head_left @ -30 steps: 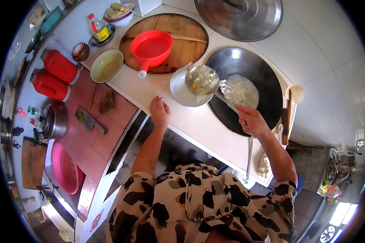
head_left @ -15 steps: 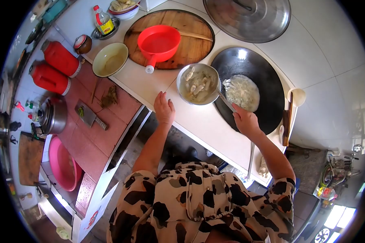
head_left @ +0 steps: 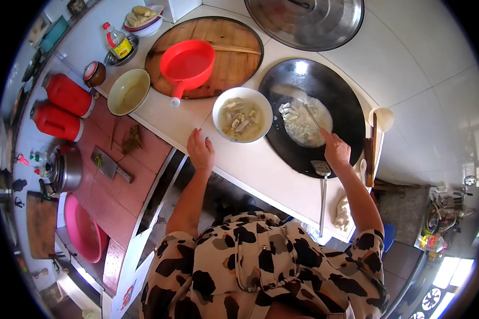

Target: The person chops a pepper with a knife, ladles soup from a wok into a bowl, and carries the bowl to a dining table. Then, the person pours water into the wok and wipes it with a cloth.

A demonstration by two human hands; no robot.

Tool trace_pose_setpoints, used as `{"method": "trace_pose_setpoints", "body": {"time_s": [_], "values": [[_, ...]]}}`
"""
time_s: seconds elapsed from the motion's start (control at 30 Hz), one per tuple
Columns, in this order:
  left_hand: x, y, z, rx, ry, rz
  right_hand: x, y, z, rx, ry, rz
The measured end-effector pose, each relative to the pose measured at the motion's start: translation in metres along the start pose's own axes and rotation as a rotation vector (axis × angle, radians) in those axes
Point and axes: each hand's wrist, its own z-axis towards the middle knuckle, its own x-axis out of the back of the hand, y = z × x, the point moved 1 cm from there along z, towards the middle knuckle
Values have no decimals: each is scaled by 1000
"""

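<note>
My right hand [head_left: 337,151] is closed round the handle of a metal ladle [head_left: 311,114], whose blurred bowl is over the black wok [head_left: 348,127]. Whitish broth with pale pieces [head_left: 308,125] lies in the wok. A white bowl [head_left: 216,112] just left of the wok holds cloudy broth and pale chunks [head_left: 242,122]. My left hand [head_left: 201,151] is below and left of this bowl, holding nothing, its fingers stretched out and apart from the rim. A slotted metal spatula [head_left: 322,178] rests on the wok's near edge, with its handle toward me.
A red plastic dipper [head_left: 187,65] sits on a round wooden lid [head_left: 234,40]. Beyond the wok lies a large metal lid [head_left: 308,26]. To the left are an enamel basin [head_left: 129,91], a cleaver [head_left: 112,166] and two red flasks [head_left: 58,123]. A folded cloth [head_left: 344,213] is near the counter's front edge.
My right hand has moved the ladle from over the white bowl to over the wok, uncovering the bowl's contents. My left hand stays open beside the bowl. The whole view has shifted slightly.
</note>
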Motion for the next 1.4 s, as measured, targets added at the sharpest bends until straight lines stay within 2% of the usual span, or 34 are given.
{"method": "trace_pose_setpoints", "body": {"time_s": [0.07,0.17,0.2,0.33,0.43,0.57,0.67,0.77,0.9,1.0,1.03,1.07,1.1,1.13,1.23,1.33,1.4], "values": [[0,-2,1,0,1,0,-22,13,10,-34,-73,-84],[3,3,3,25,-13,4,-61,38,23,58,-45,-219],[0,0,1,-2,8,0,-67,47,23,123,51,-269],[4,5,2,10,-10,1,-71,83,12,276,157,-407],[3,4,1,21,-20,21,-68,104,6,285,134,-488],[-1,0,-1,25,-37,61,-52,130,-3,15,-187,-369],[-1,0,1,11,-35,38,-43,142,-1,-253,-269,-211],[0,3,1,9,-37,36,-51,153,8,-419,-340,-111],[0,1,2,17,-50,44,-71,158,-3,-483,-321,-18],[2,4,3,15,-52,36,-118,159,-23,-495,-290,333],[2,5,3,18,-54,37,-104,132,-26,-576,-265,569],[2,6,3,22,-55,37,-97,109,-27,-784,-371,779],[2,6,3,25,-55,38,-101,92,-27,-914,-416,1112],[0,4,3,21,-54,40,-106,75,-25,-1047,-445,1316],[-2,-2,1,19,-61,49,-106,29,-20,-1243,-428,1752],[0,1,2,36,-82,53,-116,3,-15,-1195,-396,1958],[-1,2,2,41,-94,52,-119,-6,-12,-1165,-350,1926]]}}
